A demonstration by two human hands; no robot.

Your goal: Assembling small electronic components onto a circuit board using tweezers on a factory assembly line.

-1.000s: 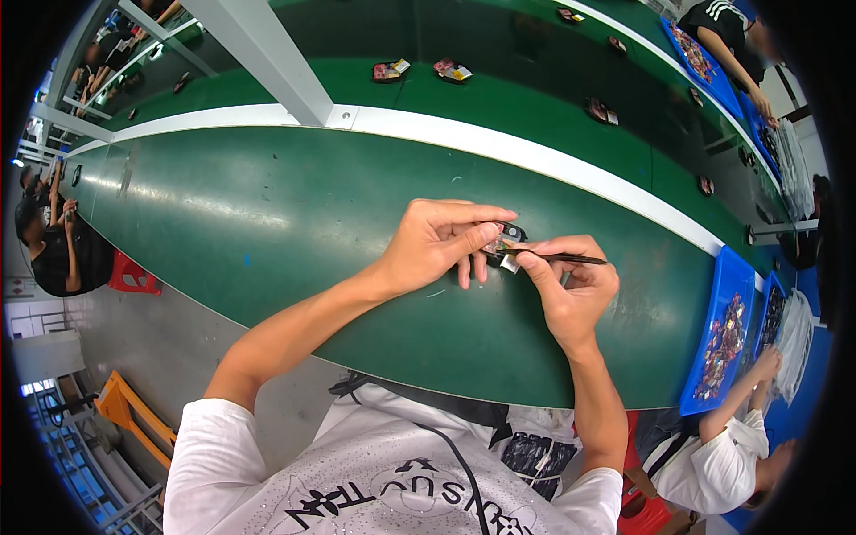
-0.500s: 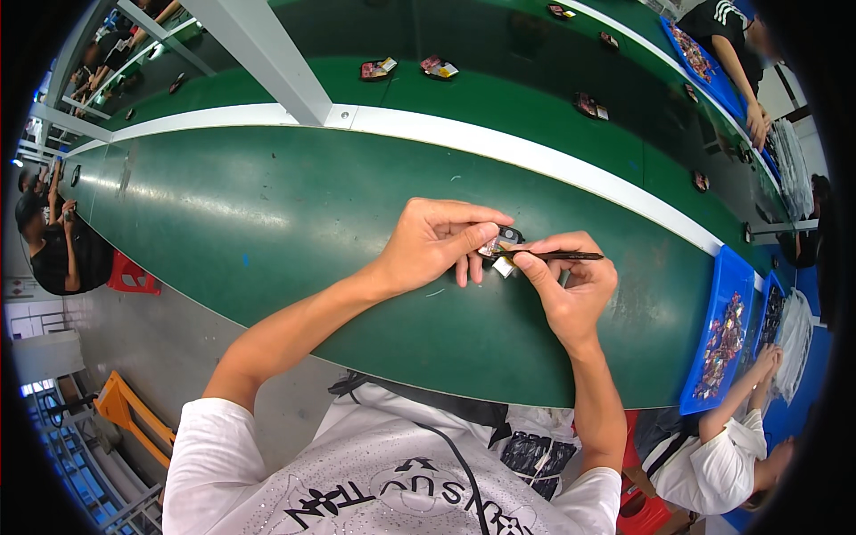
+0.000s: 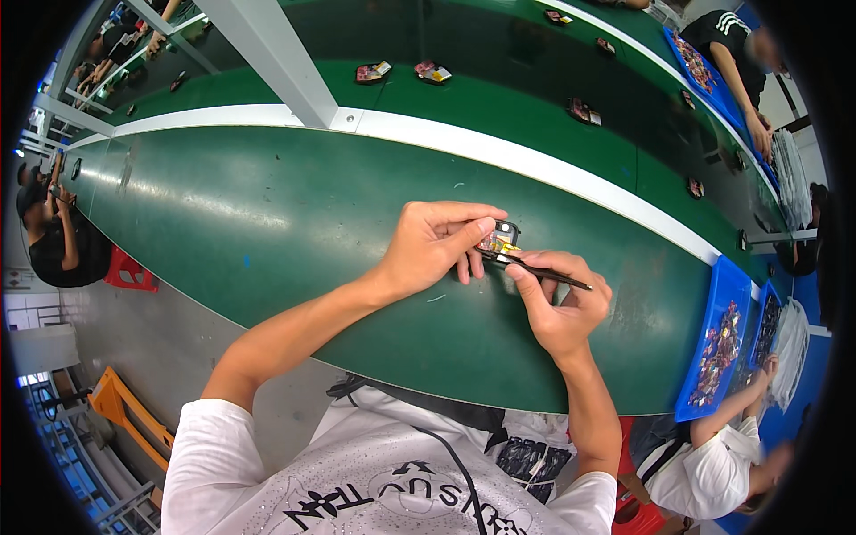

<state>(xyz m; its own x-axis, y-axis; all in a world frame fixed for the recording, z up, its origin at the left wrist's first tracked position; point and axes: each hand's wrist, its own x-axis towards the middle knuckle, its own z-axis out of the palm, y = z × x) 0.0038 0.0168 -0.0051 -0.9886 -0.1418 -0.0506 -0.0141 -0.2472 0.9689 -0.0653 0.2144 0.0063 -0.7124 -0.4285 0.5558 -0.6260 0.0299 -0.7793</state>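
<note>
My left hand [image 3: 426, 241] pinches a small black plastic casing [image 3: 507, 231] by its left side, just above the green work table [image 3: 330, 196]. Inside the casing are small parts, with a yellow-and-white piece by its lower right edge. In my right hand [image 3: 571, 308] is a slim black pair of tweezers [image 3: 560, 275], gripped between thumb and fingers. The tip end of the tweezers lies at the casing's lower edge, near my left fingers. My fingers partly cover the casing, so its exact contents are hard to make out.
A blue tray [image 3: 726, 290] of small reddish parts stands at the table's right end. Beyond a white rail [image 3: 499, 153], a dark green belt [image 3: 499, 107] carries several similar casings [image 3: 433, 72]. A grey post [image 3: 272, 62] rises at the rail. Other people sit at both sides.
The tweezers have tilted, their rear end now lower, and my right hand has shifted slightly down and left. The casing's inside shows more. Casings on the belt have moved left.
</note>
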